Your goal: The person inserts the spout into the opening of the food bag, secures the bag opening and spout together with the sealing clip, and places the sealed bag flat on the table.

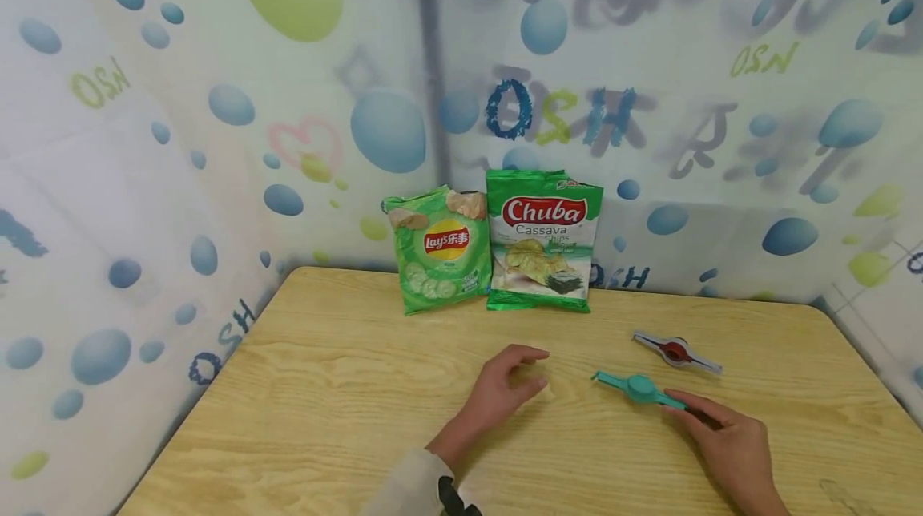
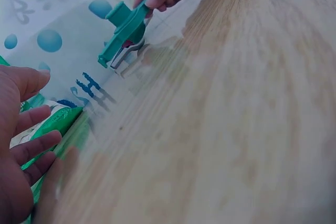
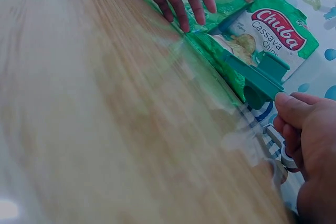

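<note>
My right hand [image 1: 735,444] pinches one end of a teal bag clip [image 1: 640,389] that has a round knob at its middle. In the right wrist view the teal clip [image 3: 260,77] points toward the chip bags, thumb on its near end. My left hand [image 1: 501,388] holds nothing; its fingers are loosely bent and spread apart, left of the clip's far end. Behind the teal clip on the table lies a second clip [image 1: 676,352], grey-white with a red round middle.
A green Lay's chip bag [image 1: 441,260] and a green and white Chuba cassava chip bag [image 1: 542,251] stand side by side at the back of the wooden table [image 1: 346,388]. They lean against a printed curtain [image 1: 389,59] with blue and green spots.
</note>
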Motion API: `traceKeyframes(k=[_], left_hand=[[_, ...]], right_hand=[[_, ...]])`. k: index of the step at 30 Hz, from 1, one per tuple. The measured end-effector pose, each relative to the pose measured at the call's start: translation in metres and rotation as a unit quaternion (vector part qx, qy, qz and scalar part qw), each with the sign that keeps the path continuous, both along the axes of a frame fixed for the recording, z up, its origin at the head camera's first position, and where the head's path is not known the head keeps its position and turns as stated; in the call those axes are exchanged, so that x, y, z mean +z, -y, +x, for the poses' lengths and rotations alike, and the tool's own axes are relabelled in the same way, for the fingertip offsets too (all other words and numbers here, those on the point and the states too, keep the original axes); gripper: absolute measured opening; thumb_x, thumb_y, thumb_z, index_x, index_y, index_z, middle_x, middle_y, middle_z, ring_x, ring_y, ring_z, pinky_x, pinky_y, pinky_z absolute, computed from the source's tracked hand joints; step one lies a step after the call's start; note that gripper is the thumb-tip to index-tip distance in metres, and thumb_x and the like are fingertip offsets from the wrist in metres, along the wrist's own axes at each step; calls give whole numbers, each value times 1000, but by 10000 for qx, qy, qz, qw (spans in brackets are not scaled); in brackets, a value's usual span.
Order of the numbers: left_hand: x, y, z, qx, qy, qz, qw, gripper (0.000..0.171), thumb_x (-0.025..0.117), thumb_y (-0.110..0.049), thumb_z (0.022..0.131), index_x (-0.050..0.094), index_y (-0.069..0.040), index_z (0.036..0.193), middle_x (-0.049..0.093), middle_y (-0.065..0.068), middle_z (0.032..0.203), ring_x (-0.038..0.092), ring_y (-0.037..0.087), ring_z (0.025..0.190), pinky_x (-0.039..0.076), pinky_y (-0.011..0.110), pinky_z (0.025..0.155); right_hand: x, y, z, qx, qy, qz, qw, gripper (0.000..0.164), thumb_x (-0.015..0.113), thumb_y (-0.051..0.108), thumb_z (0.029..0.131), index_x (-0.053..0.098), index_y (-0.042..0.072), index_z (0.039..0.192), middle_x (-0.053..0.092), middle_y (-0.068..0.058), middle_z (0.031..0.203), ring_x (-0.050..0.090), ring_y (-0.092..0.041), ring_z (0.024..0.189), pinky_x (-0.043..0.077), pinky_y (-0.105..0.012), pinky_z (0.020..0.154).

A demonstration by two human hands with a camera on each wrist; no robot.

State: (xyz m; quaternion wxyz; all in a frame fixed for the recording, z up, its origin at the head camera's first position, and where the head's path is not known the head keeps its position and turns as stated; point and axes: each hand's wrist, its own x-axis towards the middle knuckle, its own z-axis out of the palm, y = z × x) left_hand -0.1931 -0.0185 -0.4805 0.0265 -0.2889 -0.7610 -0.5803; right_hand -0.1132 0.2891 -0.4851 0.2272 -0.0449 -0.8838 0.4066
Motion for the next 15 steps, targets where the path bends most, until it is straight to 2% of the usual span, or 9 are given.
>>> traceKeyframes(k=[2, 9, 13, 15], left_hand=[[3, -1, 2, -58, 7, 18, 10000, 34, 68, -3, 88, 64, -8, 121, 62, 4, 120, 55, 29, 111, 42, 45, 93], [37, -2, 19, -425, -81, -65, 9990, 32, 69, 4, 85, 64, 3, 116, 62, 18, 117, 55, 33, 112, 42, 44, 96], [39, -4, 22, -490, -114, -183, 9986, 32, 70, 4, 83, 65, 3, 115, 63, 18, 116, 57, 32, 110, 43, 43, 94], [31, -6, 20, -447, -116, -190, 9988, 33, 71, 5, 83, 65, 2, 115, 64, 16, 115, 57, 32, 108, 44, 43, 92]], right_hand=[[0, 0, 1, 66, -35, -32, 10000, 21, 80, 15, 78, 78, 17, 99, 73, 4, 91, 60, 13, 84, 45, -9, 66], [2, 0, 2, 177, 95, -290, 9994, 22, 78, 16, 80, 77, 15, 102, 73, 3, 94, 61, 10, 88, 46, -9, 69], [2, 4, 3, 342, 133, -572, 9977, 23, 77, 14, 82, 76, 11, 104, 72, 1, 99, 61, 7, 93, 47, -11, 72], [2, 7, 4, 471, 181, -740, 9960, 23, 76, 14, 83, 75, 10, 105, 72, 0, 101, 62, 5, 94, 48, -13, 73]])
